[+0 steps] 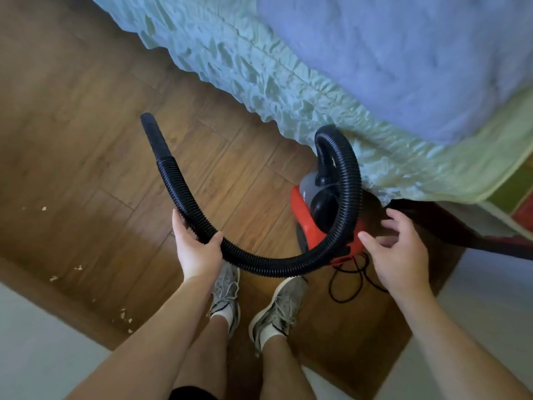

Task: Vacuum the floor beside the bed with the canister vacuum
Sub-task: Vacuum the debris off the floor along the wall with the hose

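A small red and black canister vacuum (pixel 302 215) stands on the wooden floor (pixel 86 140) against the bed's edge. Its black ribbed hose (pixel 288 265) loops up from the top, curves down in front of the canister and runs left. My left hand (pixel 196 249) is shut on the hose from below. The black nozzle (pixel 154 134) points up and away above the floor. Just right of the canister, my right hand (pixel 399 252) hovers with fingers spread, holding nothing.
The bed (pixel 403 67), with its pale green ruffled skirt and blue cover, fills the upper right. A black power cord (pixel 349 280) lies coiled by the canister. Small pale crumbs (pixel 125 314) dot the floor at left. My two sneakers (pixel 277 310) stand below the hose.
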Tool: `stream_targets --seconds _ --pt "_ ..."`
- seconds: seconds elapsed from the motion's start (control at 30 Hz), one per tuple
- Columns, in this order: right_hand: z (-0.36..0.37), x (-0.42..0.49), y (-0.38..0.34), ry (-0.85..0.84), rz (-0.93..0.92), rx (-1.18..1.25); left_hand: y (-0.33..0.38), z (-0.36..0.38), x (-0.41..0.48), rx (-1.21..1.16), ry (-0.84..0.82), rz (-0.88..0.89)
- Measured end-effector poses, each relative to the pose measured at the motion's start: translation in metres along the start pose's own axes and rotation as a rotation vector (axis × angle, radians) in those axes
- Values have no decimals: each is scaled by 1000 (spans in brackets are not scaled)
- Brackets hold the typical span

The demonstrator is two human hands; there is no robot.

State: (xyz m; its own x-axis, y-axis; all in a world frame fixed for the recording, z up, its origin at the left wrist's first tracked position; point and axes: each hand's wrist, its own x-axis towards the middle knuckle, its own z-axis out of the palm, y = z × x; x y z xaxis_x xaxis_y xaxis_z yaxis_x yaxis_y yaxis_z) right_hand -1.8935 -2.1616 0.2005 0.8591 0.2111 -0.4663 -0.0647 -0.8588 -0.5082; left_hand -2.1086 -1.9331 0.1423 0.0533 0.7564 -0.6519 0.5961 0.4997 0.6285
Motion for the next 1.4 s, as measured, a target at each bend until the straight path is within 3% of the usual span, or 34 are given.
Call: stream_targets --seconds 0.17,0.37,0.73,0.87,1.1,1.4 --pt "-8 -12 -65 -23 -110 37 16 -15 -16 -56 19 -37" --pt "38 -23 -141 -160 -304 -8 22 -34 -24 -174 54 -79" --pt "188 -42 -240 -642 -450 -245 20 -57 -23 -392 -22 -160" --pt "231 -44 -262 -810 -392 -345 14 -60 -18 -454 -55 -177" --pt "264 -47 -276 -902 -392 -443 6 -61 -14 -555 -41 -207" --pt "288 -60 -276 -1041 -460 -556 6 -53 -21 -817 84 -376"
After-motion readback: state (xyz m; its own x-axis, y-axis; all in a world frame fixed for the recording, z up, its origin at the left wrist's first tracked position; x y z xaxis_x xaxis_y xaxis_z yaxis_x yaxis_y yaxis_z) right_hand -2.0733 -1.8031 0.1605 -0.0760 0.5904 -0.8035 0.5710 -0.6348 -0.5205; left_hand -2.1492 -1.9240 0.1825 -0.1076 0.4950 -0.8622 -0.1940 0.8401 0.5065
